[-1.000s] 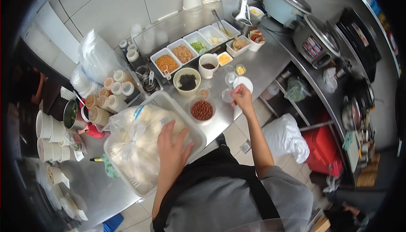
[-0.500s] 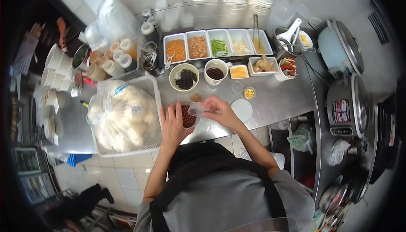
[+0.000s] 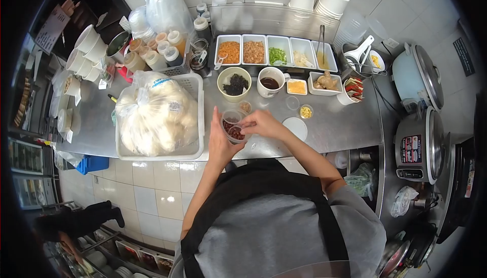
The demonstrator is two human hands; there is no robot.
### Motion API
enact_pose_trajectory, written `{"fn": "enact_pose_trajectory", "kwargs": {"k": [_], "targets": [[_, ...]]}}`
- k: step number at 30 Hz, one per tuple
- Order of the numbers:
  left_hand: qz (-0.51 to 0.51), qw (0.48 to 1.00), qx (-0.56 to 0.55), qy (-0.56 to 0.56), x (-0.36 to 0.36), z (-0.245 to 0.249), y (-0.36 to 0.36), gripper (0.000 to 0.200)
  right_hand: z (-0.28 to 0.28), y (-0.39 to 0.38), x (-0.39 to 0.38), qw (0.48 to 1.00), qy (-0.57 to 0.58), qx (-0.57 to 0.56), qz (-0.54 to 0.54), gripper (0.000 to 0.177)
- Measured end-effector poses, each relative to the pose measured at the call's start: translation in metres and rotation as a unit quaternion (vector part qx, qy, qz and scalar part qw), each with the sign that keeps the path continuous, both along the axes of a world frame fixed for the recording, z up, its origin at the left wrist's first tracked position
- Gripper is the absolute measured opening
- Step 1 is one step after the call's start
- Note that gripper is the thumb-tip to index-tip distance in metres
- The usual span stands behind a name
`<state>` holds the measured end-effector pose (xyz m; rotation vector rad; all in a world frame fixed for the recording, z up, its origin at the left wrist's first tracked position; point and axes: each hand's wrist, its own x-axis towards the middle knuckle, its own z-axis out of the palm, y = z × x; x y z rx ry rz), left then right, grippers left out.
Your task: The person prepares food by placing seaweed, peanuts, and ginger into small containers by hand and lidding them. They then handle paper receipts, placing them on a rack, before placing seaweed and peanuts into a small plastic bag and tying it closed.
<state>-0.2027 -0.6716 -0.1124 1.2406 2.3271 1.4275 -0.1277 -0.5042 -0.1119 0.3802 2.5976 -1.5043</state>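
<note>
My left hand [image 3: 221, 143] is wrapped round a clear tub [image 3: 234, 137] of dark red beans, close to the counter's front edge. Pinched in my right hand [image 3: 257, 124] is a small clear cup [image 3: 236, 131], which dips into the tub over the beans. Behind them stand a cream bowl [image 3: 225, 93] with dark shreds and a white mug [image 3: 264, 92] of dark liquid. A small cup of brown bits [image 3: 245, 106] is just beyond my hands. To the right lie a white round lid [image 3: 296, 129] and a small cup of yellow pieces [image 3: 306, 111].
A white basket [image 3: 201, 120] holds a bagged pale mass at the left. White trays of chopped food [image 3: 253, 49] line the back. Sauce bottles [image 3: 154, 61] stand back left, cookers [image 3: 412, 146] at the right. Another person [image 3: 83, 218] is at the lower left.
The view has shifted, so the counter items sit farther right. The small cup in my right hand has gone from the tub's right side down into the tub.
</note>
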Motion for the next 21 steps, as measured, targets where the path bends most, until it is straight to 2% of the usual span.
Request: {"fn": "enact_pose_trajectory", "kwargs": {"k": [3,6,9,12,15,16,17,18,19,21], "targets": [[0.011,1.0,0.004,0.015,0.002,-0.007,-0.005,0.12,-0.019,0.013,-0.003,0.987,0.007,-0.161,-0.006,0.032],[0.006,1.0,0.003,-0.013,-0.001,-0.025,-0.008,0.121,-0.027,0.013,0.002,0.953,0.014,-0.292,-0.083,0.031],[-0.019,0.999,-0.033,0.026,-0.006,-0.034,-0.014,0.123,-0.027,0.011,0.006,0.935,0.003,-0.325,-0.143,0.03],[-0.014,0.992,-0.064,0.112,-0.002,-0.013,-0.027,0.109,-0.021,0.008,0.009,0.92,0.018,-0.357,-0.159,0.031],[-0.024,0.994,-0.022,0.102,-0.002,-0.002,-0.029,0.077,-0.014,0.003,0.009,0.904,0.036,-0.389,-0.176,0.031],[-0.039,0.997,0.011,-0.067,-0.002,-0.002,-0.027,0.068,-0.013,-0.001,0.01,0.901,0.032,-0.397,-0.169,0.031],[-0.052,0.97,0.047,-0.232,-0.005,0.0,-0.02,0.059,-0.01,-0.004,0.008,0.9,0.03,-0.403,-0.161,0.031],[-0.063,0.916,0.082,-0.389,-0.008,0.002,-0.015,0.05,-0.008,-0.005,0.005,0.9,0.029,-0.409,-0.152,0.031],[-0.076,0.868,0.123,-0.475,-0.01,-0.003,-0.01,0.045,-0.009,-0.007,0.004,0.901,0.029,-0.41,-0.138,0.033],[-0.072,0.861,0.131,-0.486,-0.011,-0.005,-0.009,0.044,0.001,-0.01,0.004,0.927,0.039,-0.348,-0.135,0.032]]}}
